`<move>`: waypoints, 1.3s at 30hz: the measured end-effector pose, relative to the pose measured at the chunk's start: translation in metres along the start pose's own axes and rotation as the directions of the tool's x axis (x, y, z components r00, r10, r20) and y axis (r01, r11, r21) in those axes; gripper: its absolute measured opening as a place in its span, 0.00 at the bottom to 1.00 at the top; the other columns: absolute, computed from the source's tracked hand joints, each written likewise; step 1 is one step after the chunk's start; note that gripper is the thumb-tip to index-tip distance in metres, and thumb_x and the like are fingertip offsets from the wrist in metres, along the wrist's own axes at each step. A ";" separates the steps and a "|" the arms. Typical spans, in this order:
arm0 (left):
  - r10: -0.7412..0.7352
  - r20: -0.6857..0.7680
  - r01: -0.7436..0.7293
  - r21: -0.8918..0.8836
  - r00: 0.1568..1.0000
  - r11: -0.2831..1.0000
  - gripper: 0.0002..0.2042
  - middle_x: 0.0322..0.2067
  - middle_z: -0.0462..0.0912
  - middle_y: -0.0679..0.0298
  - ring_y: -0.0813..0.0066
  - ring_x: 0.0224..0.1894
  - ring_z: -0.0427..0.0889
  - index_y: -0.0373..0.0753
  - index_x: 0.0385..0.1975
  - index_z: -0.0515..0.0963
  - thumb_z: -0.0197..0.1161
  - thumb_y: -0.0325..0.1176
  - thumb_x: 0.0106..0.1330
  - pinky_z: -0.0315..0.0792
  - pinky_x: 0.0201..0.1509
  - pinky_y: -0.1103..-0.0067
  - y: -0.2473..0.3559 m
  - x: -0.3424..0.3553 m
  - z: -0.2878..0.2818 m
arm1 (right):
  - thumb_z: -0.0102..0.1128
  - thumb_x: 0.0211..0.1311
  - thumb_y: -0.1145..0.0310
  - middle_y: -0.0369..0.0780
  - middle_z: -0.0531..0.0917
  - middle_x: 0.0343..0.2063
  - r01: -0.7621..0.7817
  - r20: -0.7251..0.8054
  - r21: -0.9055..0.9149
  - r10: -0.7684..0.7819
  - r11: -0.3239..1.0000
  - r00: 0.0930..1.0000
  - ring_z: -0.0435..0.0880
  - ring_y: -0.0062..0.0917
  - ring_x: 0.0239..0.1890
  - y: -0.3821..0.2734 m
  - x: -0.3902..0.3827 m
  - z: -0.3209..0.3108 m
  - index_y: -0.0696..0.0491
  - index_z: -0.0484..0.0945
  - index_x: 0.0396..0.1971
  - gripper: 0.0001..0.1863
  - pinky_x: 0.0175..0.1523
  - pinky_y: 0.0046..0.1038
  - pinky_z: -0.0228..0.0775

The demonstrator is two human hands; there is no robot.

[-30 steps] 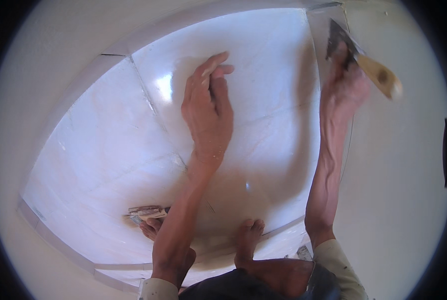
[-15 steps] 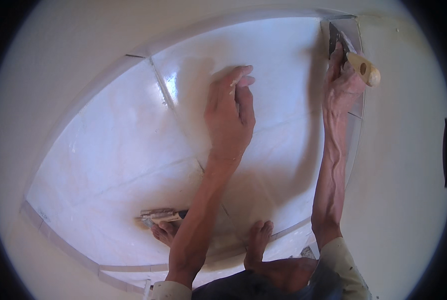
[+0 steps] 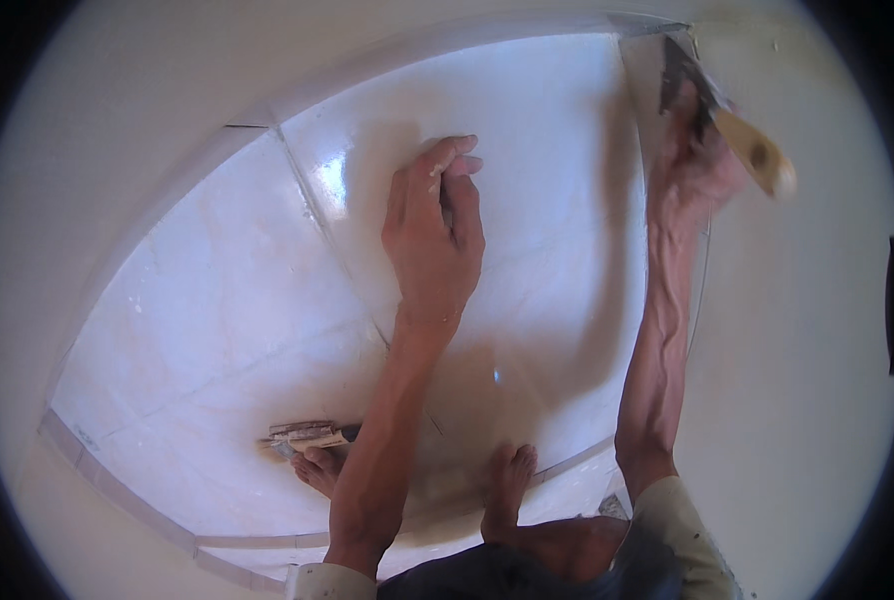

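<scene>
Right hand (image 3: 702, 165) grips scraper (image 3: 712, 105) at tile (image 3: 527, 200) corner; slip risks gouging wall (image 3: 807, 380). Left hand (image 3: 435, 235), fingers flat, open, braces tile; could skid on gloss.

putty knife (image 3: 722, 115) | wooden handle, dark blade | at tile's far-right corner
</scene>
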State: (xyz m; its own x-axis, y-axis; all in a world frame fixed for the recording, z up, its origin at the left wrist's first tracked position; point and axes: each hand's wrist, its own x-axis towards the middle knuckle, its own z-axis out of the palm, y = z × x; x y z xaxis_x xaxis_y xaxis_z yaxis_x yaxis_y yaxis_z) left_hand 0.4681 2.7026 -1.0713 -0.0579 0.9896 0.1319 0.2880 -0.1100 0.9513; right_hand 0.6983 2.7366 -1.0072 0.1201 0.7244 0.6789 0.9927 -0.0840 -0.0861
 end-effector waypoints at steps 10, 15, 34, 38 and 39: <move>-0.039 0.007 0.039 -0.005 0.999 0.999 0.08 0.42 0.91 0.61 0.80 0.38 0.89 0.35 0.50 0.83 0.58 0.25 0.80 0.78 0.39 0.83 0.005 0.001 -0.001 | 0.63 0.78 0.73 0.43 0.84 0.33 -0.211 0.233 -0.005 0.206 0.977 0.950 0.82 0.26 0.32 -0.012 -0.056 -0.064 0.62 0.84 0.48 0.08 0.38 0.29 0.75; -0.127 0.209 0.171 -0.205 0.970 0.964 0.10 0.47 0.90 0.58 0.75 0.44 0.89 0.36 0.54 0.83 0.58 0.30 0.81 0.79 0.48 0.80 0.029 -0.036 0.017 | 0.61 0.79 0.74 0.42 0.83 0.40 -0.400 0.323 0.065 0.361 0.914 0.875 0.82 0.27 0.38 -0.003 -0.107 -0.111 0.61 0.84 0.55 0.11 0.41 0.29 0.75; 0.000 0.627 0.029 -0.036 0.779 0.999 0.31 0.62 0.77 0.51 0.47 0.45 0.82 0.41 0.74 0.69 0.59 0.20 0.68 0.82 0.51 0.63 0.109 -0.062 0.074 | 0.69 0.64 0.81 0.51 0.81 0.64 -0.375 0.599 0.252 0.160 0.892 0.784 0.82 0.43 0.62 -0.001 -0.196 -0.195 0.56 0.82 0.62 0.25 0.61 0.37 0.77; 0.060 0.480 -0.153 0.158 0.875 0.976 0.36 0.64 0.76 0.56 0.51 0.40 0.81 0.48 0.74 0.71 0.61 0.17 0.63 0.83 0.43 0.65 0.106 -0.059 0.104 | 0.70 0.63 0.81 0.51 0.81 0.63 -0.439 0.605 0.208 0.237 0.874 0.760 0.82 0.44 0.63 -0.002 -0.248 -0.187 0.56 0.85 0.54 0.19 0.64 0.40 0.76; 0.073 0.482 -0.161 0.143 0.873 0.976 0.36 0.64 0.76 0.57 0.51 0.40 0.81 0.48 0.74 0.71 0.61 0.16 0.62 0.83 0.42 0.65 0.101 -0.073 0.117 | 0.70 0.63 0.80 0.51 0.81 0.63 -0.417 0.581 0.201 0.235 0.887 0.779 0.82 0.44 0.63 0.007 -0.264 -0.190 0.56 0.85 0.53 0.17 0.64 0.41 0.76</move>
State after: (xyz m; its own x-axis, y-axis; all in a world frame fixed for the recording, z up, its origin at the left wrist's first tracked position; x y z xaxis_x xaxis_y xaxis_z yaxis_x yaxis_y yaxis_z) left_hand 0.6133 2.6302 -1.0172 0.4314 0.9008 0.0506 0.4275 -0.2535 0.8678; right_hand 0.6749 2.4145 -1.0486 0.3237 0.9423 0.0855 0.8291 -0.2389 -0.5055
